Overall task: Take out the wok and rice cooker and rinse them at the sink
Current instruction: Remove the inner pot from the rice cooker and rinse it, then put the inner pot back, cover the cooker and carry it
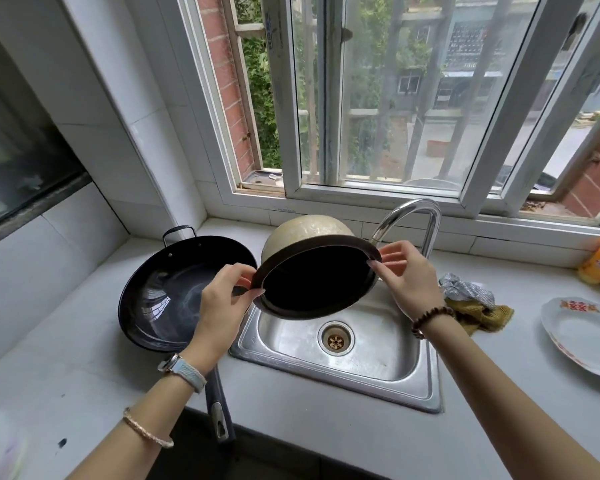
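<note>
A person's two hands hold a round, cream-sided metal rice cooker pot with a dark lining (312, 285), tipped on edge above the back of the stainless steel sink (378, 344), below the curved chrome faucet (413, 211). The left hand (222, 306) pinches the rim's left side, thumb in front, fingers (238, 270) behind. The right hand (411, 277) pinches the right side likewise. The pot looks light, rigid and probably slick once wet, so its flanged rim seems the surest hold. The black round-bottomed wok (167, 296) rests on the white tabletop (84, 358), just left of the sink.

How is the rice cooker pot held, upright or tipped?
Tipped: left hand and right hand hold the pot over the sink, opening toward the camera.
</note>
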`<state>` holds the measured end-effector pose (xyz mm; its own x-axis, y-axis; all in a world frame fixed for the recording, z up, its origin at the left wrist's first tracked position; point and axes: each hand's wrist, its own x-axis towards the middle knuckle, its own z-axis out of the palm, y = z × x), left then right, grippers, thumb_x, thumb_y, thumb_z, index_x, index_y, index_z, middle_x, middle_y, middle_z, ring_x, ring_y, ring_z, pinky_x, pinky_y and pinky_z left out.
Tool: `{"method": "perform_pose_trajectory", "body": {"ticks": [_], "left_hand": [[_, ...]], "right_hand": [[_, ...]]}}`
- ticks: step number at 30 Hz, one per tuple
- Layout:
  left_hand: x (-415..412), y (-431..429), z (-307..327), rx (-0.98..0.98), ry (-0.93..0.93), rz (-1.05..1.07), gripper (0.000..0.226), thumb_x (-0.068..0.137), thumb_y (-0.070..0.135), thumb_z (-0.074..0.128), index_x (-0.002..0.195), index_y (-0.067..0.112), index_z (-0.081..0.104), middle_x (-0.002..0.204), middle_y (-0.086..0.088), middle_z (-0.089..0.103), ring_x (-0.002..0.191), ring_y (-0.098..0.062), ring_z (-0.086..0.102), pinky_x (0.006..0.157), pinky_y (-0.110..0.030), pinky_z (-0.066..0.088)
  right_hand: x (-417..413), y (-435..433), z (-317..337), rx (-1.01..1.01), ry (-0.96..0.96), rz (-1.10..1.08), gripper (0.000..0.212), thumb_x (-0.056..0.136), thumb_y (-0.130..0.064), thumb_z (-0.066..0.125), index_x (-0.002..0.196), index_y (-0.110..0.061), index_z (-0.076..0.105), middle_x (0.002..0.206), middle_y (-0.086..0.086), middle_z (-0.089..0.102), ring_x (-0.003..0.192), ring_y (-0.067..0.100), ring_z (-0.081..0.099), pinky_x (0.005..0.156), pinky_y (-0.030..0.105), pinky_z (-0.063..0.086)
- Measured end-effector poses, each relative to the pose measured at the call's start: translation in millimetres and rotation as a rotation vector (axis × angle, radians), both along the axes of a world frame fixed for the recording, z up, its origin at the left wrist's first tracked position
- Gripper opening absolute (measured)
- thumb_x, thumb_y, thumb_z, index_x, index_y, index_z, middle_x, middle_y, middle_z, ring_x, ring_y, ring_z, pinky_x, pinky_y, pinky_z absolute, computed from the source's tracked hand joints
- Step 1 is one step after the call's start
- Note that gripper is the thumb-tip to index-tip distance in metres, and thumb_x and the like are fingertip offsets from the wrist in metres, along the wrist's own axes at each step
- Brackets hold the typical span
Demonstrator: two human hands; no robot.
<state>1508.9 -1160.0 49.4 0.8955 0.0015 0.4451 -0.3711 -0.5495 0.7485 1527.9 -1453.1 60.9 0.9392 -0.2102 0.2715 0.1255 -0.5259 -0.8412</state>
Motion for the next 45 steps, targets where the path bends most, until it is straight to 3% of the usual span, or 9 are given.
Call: {"method": "perform_pose_trajectory", "body": {"ticks": [7, 13, 16, 18, 23, 26, 32, 36, 45], "left_hand": [[-13, 7, -4, -0.159, 0.137, 0.122, 0.021, 0.080, 0.008, 0.075, 0.094, 0.021, 0.066, 0.086, 0.009, 0.069, 0.086, -0.008, 0.066, 0.079, -0.030, 0.057], [-20, 21, 8, -0.130, 0.208, 0.187, 0.023, 0.083, 0.013, 0.073, 0.105, 0.020, 0.069, 0.095, 0.006, 0.070, 0.087, -0.005, 0.066, 0.074, -0.012, 0.052], [-29, 40, 13, -0.143, 0.282, 0.203, 0.021, 0.084, 0.017, 0.073, 0.104, 0.026, 0.070, 0.093, 0.006, 0.071, 0.089, -0.010, 0.067, 0.082, -0.028, 0.056], [-41, 49, 18, -0.225, 0.350, 0.192, 0.020, 0.085, 0.014, 0.072, 0.095, 0.031, 0.071, 0.091, 0.001, 0.072, 0.088, -0.018, 0.069, 0.075, -0.034, 0.059], [-80, 83, 30, -0.396, 0.408, 0.291, 0.019, 0.085, 0.003, 0.069, 0.098, 0.017, 0.067, 0.092, -0.009, 0.067, 0.079, -0.015, 0.064, 0.062, -0.018, 0.056], [-113, 119, 31, -0.411, 0.432, 0.378, 0.021, 0.084, 0.006, 0.072, 0.104, 0.011, 0.068, 0.097, -0.011, 0.069, 0.088, -0.021, 0.066, 0.074, -0.030, 0.059], [-201, 205, 29, -0.491, 0.433, 0.531, 0.013, 0.085, 0.007, 0.070, 0.095, 0.016, 0.069, 0.089, -0.005, 0.069, 0.081, -0.021, 0.068, 0.072, -0.033, 0.059], [-265, 265, 25, -0.529, 0.422, 0.654, 0.026, 0.086, 0.004, 0.068, 0.112, 0.002, 0.065, 0.096, -0.010, 0.068, 0.071, -0.011, 0.066, 0.060, -0.015, 0.054], [-359, 361, 40, -0.611, 0.367, 0.812, 0.016, 0.082, 0.004, 0.073, 0.097, 0.007, 0.067, 0.074, -0.002, 0.073, 0.064, -0.009, 0.071, 0.060, -0.018, 0.056]], "right_hand": [[7, 1, 0, -0.055, 0.042, 0.133, 0.017, 0.082, -0.018, 0.073, 0.094, -0.018, 0.060, 0.082, -0.009, 0.064, 0.070, 0.004, 0.064, 0.058, 0.009, 0.046], [28, 14, 20, -0.043, 0.139, 0.236, 0.016, 0.082, -0.022, 0.074, 0.095, -0.020, 0.066, 0.080, -0.004, 0.066, 0.069, 0.017, 0.064, 0.069, 0.032, 0.056], [37, 26, 30, -0.047, 0.221, 0.303, 0.017, 0.081, -0.022, 0.075, 0.096, -0.017, 0.068, 0.087, 0.007, 0.071, 0.075, 0.019, 0.065, 0.077, 0.039, 0.057], [39, 38, 38, -0.052, 0.254, 0.350, 0.023, 0.082, -0.022, 0.073, 0.102, -0.010, 0.070, 0.092, 0.011, 0.072, 0.080, 0.019, 0.066, 0.081, 0.039, 0.057], [29, 86, 47, -0.079, 0.304, 0.457, 0.031, 0.084, -0.024, 0.072, 0.111, -0.007, 0.070, 0.081, 0.000, 0.070, 0.064, 0.002, 0.060, 0.070, 0.016, 0.054], [16, 127, 48, -0.037, 0.373, 0.539, 0.032, 0.084, -0.021, 0.072, 0.112, -0.005, 0.069, 0.089, 0.016, 0.072, 0.070, 0.013, 0.061, 0.082, 0.030, 0.056], [-34, 237, 43, 0.059, 0.411, 0.690, 0.030, 0.084, -0.012, 0.071, 0.111, -0.002, 0.066, 0.089, 0.013, 0.068, 0.065, 0.009, 0.062, 0.067, 0.013, 0.055], [-79, 313, 36, 0.066, 0.386, 0.765, 0.026, 0.084, -0.009, 0.070, 0.110, -0.006, 0.067, 0.086, 0.008, 0.068, 0.060, -0.001, 0.062, 0.068, 0.011, 0.053], [-149, 439, 36, 0.256, 0.440, 0.870, 0.028, 0.083, -0.001, 0.069, 0.110, 0.005, 0.065, 0.088, 0.011, 0.069, 0.073, 0.013, 0.065, 0.081, 0.021, 0.056]]}}
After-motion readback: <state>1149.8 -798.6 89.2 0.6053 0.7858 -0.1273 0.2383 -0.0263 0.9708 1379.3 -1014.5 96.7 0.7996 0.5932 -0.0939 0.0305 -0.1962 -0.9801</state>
